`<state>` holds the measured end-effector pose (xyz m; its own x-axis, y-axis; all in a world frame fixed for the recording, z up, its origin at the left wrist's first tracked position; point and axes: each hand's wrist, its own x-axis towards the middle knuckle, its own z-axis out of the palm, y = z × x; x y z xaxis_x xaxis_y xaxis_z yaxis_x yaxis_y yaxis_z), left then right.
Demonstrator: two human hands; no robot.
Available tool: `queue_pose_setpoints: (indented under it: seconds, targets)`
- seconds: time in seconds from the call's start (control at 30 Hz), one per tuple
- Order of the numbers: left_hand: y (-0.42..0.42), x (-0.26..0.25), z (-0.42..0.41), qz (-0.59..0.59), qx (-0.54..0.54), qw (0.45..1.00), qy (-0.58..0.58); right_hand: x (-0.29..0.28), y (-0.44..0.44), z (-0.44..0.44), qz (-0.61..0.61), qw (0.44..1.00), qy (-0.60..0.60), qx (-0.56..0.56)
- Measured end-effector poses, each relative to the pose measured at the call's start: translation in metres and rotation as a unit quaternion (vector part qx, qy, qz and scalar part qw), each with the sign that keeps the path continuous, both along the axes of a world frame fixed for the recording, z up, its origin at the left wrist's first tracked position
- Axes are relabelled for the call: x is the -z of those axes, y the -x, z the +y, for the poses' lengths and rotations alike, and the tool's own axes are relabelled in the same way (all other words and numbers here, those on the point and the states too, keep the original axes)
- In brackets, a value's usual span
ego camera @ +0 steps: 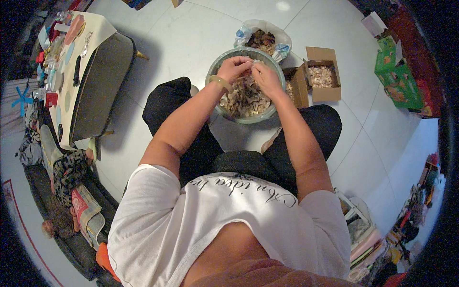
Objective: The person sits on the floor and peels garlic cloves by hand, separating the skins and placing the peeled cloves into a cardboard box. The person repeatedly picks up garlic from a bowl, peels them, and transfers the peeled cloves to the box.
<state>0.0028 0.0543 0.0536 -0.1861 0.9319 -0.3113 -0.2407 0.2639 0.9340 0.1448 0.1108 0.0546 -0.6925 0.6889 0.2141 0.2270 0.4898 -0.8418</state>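
Note:
My left hand [235, 68], with a pale bangle [221, 84] at its wrist, and my right hand [265, 77] meet fingertip to fingertip over a round basin [214, 107]. Between the pinching fingers is a small pale piece [255, 62], perhaps a garlic clove; the fingers partly cover it. Dry, papery husks [247, 96], seemingly garlic skins, heap up inside the basin. Just beyond its far rim sits a plastic bag [283, 34] holding dark brown scraps [261, 40]. Right of the basin, an open cardboard box [327, 94] contains many whitish cloves [320, 76].
A second cardboard box [300, 86] stands between basin and clove box. At left is a cluttered table [102, 30] with a cloth; a person [68, 175] lies on the dark sofa [43, 201] beyond. A green carton [398, 77] stands far right. Piled belongings [401, 229] lie lower right.

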Motion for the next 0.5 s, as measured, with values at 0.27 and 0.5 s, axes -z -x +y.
queue_pose_setpoints:
  seconds: [0.27,0.5]
  targets:
    - [-0.003,-0.002,-0.002,-0.048,0.005,0.999,-0.007,0.009,0.000,0.002,0.019,0.996,0.092,0.014]
    - [-0.006,-0.006,-0.002,-0.011,0.019,0.999,-0.031,0.003,-0.001,-0.001,0.012,0.989,0.143,0.035]
